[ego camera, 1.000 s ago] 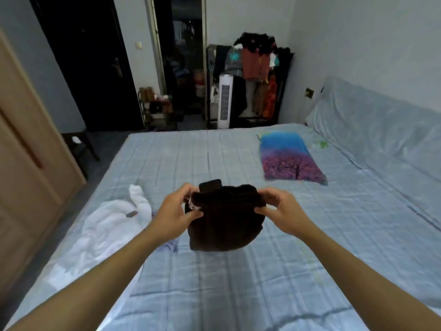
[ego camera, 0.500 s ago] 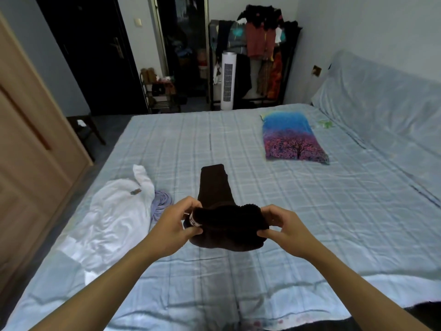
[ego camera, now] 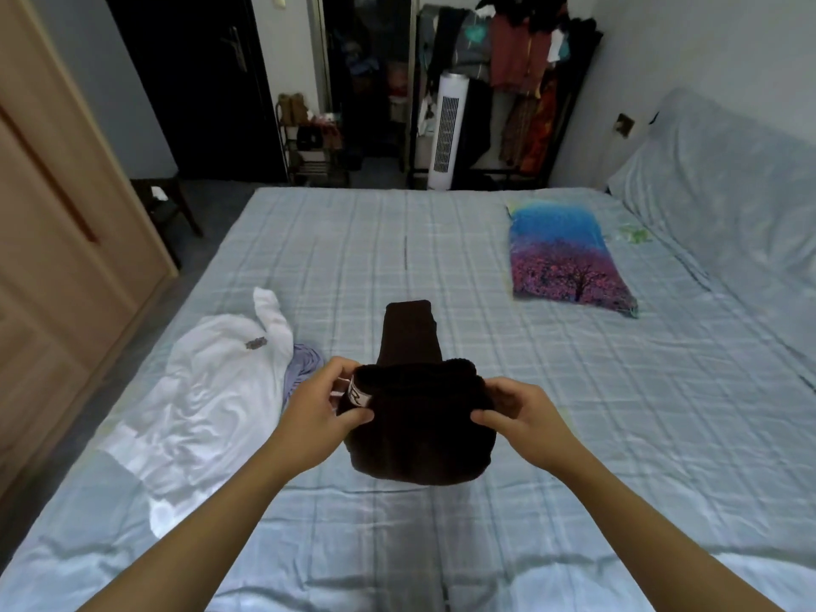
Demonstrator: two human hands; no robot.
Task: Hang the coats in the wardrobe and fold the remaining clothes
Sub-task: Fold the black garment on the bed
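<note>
Down it has come: since a moment ago the dark brown garment [ego camera: 419, 417] has dropped from mid-air to the bed [ego camera: 574, 413], its far end now laid out flat across the checked sheet while the thick folded part is gripped at the near end. Left hand [ego camera: 320, 410] pinches the left edge, thumb on top and fingers curled round by a small white label [ego camera: 357, 393]; right hand [ego camera: 523, 417] grips the right edge the same way, thumb pressing the top, fingers tucked under. Just to the left, a white garment [ego camera: 207, 399] sprawls unfolded on the sheet with a bit of lilac cloth [ego camera: 304, 368] poking out beside it. Far right, well apart, lies a folded blue and purple tree-print piece [ego camera: 565, 258]. Wooden wardrobe [ego camera: 57, 240] stands at the left edge, a loaded clothes rack [ego camera: 516, 81] and white tower fan [ego camera: 446, 130] beyond the bed.
</note>
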